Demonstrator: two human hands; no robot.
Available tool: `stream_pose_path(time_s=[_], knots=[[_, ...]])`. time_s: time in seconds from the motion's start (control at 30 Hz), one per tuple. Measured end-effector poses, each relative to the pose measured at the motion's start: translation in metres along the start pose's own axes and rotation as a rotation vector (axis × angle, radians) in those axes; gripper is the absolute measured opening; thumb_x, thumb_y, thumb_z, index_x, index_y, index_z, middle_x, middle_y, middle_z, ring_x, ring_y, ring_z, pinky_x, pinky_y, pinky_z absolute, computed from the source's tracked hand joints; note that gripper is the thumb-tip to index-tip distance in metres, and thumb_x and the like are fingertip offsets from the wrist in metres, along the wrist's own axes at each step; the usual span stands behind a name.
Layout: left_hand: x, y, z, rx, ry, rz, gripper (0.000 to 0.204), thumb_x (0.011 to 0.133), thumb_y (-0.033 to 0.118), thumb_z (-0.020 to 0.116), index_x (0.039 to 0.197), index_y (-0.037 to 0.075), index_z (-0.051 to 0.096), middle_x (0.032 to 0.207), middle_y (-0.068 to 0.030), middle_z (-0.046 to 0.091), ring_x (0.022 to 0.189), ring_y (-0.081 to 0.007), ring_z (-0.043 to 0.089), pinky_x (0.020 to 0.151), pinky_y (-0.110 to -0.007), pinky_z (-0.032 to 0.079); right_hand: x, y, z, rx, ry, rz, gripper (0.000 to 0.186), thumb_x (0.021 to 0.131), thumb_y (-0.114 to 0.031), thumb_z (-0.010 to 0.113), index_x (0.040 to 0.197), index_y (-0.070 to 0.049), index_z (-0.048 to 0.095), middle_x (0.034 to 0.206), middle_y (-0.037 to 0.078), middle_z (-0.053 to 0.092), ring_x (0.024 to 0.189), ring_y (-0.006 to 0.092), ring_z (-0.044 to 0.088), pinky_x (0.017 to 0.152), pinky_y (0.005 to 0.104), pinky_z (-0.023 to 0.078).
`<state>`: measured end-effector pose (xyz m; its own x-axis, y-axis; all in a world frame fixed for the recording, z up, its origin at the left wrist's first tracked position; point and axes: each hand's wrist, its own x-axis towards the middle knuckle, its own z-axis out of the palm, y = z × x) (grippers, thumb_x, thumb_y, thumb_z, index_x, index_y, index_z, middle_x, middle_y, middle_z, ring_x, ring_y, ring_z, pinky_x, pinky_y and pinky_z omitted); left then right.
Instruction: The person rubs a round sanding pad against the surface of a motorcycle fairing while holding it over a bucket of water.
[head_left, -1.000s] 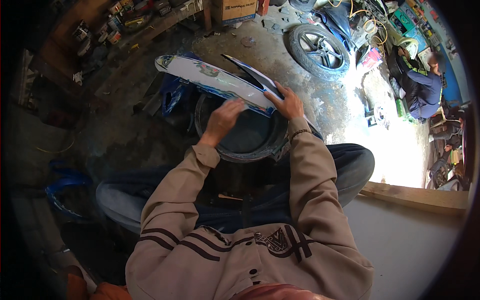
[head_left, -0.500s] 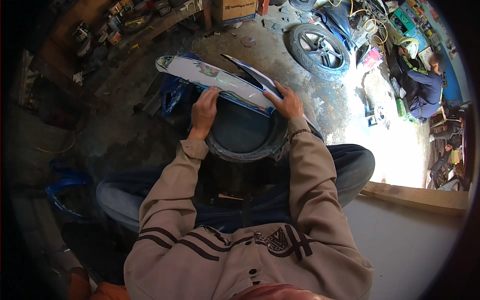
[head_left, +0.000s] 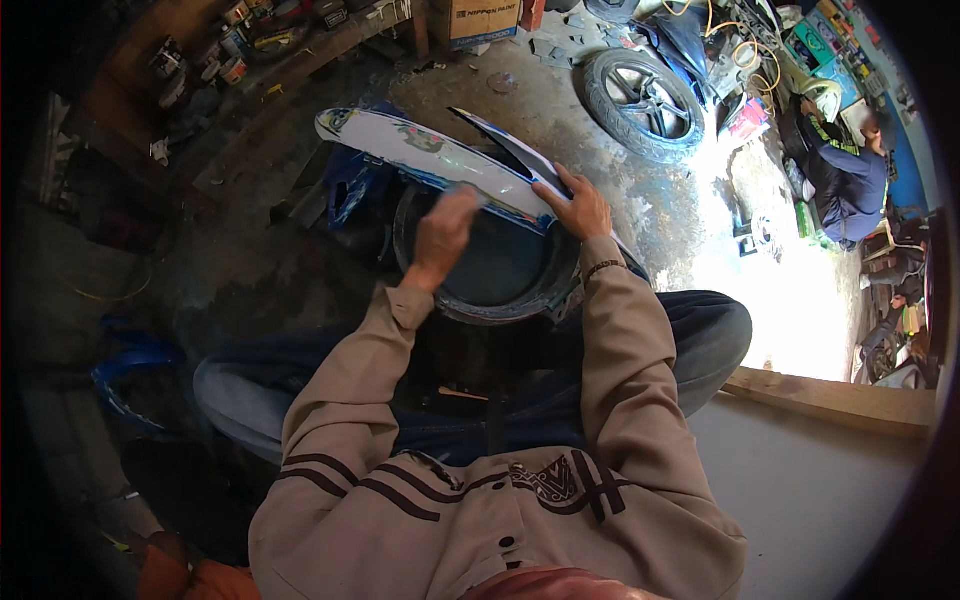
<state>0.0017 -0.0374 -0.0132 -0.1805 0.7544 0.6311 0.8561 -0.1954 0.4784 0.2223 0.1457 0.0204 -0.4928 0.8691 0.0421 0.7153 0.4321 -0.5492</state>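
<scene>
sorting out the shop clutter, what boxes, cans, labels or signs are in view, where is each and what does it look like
Cardboard box: top centre, on the floor by the shelf; brown, rectangular, dark print on its side.
Paint cans: top left, along the wooden shelf; small, round, mixed pale and dark.
Flat packages: top right, near another person; green and blue, too small to tell more.
Decals on the long white panel: under both hands; small coloured patches.

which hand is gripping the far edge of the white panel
The right hand: its fingers wrap over the far edge of the white panel. The left hand rests blurred on the panel's near face.
</scene>
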Motion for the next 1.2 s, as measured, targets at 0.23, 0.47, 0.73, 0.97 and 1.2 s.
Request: stream_pose_path(time_s=[0.23, 0.47, 0.73, 0.97, 1.2], knots=[[0.004, -0.005, -0.005, -0.007, 0.124, -0.139, 0.014, 0.1, 0.005, 0.07, 0.113, 0.004, 0.076, 0.12, -0.0197, 0.076, 0.116, -0.0378, 0.073, 0.095, -0.043, 0.062, -0.002, 0.001, -0.001, 0.019, 0.016, -0.009, 0.084, 0.087, -0.08, 0.069, 0.149, -0.022, 0.068, 0.136, 0.016, 0.072, 0.126, 0.0367, 0.069, 0.107, 0.0473, 0.053], [0.002, 0.011, 0.003, 0.018, -0.099, 0.104, 0.014, 0.101, 0.006, 0.069, 0.114, 0.005, 0.076, 0.117, -0.0186, 0.077, 0.113, -0.0371, 0.074, 0.093, -0.045, 0.062, -0.001, 0.0, -0.002, 0.004, -0.001, -0.015, 0.084, 0.088, -0.079, 0.068, 0.149, -0.022, 0.068, 0.134, 0.017, 0.072, 0.125, 0.0378, 0.069, 0.107, 0.0481, 0.053], [0.006, 0.007, -0.002, 0.067, -0.021, -0.19, 0.016, 0.1, 0.005, 0.07, 0.115, 0.003, 0.075, 0.117, -0.0181, 0.076, 0.112, -0.0357, 0.075, 0.092, -0.044, 0.062, -0.001, -0.003, -0.004, 0.008, 0.0, -0.012, 0.083, 0.088, -0.079, 0.068, 0.148, -0.022, 0.069, 0.135, 0.017, 0.072, 0.125, 0.038, 0.069, 0.106, 0.0481, 0.053], [0.005, 0.004, 0.001, -0.015, -0.02, -0.014, 0.016, 0.102, 0.007, 0.068, 0.117, 0.003, 0.075, 0.117, -0.0187, 0.077, 0.112, -0.0368, 0.074, 0.091, -0.044, 0.062, -0.001, -0.001, -0.002, -0.014, -0.011, -0.007, 0.081, 0.089, -0.077, 0.069, 0.151, -0.025, 0.066, 0.137, 0.014, 0.071, 0.126, 0.036, 0.069, 0.108, 0.0468, 0.052], [-0.005, 0.006, 0.011, 0.084, 0.142, -0.166, 0.016, 0.101, 0.007, 0.07, 0.115, 0.003, 0.076, 0.119, -0.0183, 0.077, 0.114, -0.0367, 0.074, 0.093, -0.045, 0.061, 0.0, -0.001, -0.001, -0.014, 0.008, -0.007, 0.083, 0.088, -0.08, 0.068, 0.149, -0.023, 0.068, 0.136, 0.018, 0.071, 0.125, 0.0389, 0.069, 0.107, 0.0494, 0.053]])
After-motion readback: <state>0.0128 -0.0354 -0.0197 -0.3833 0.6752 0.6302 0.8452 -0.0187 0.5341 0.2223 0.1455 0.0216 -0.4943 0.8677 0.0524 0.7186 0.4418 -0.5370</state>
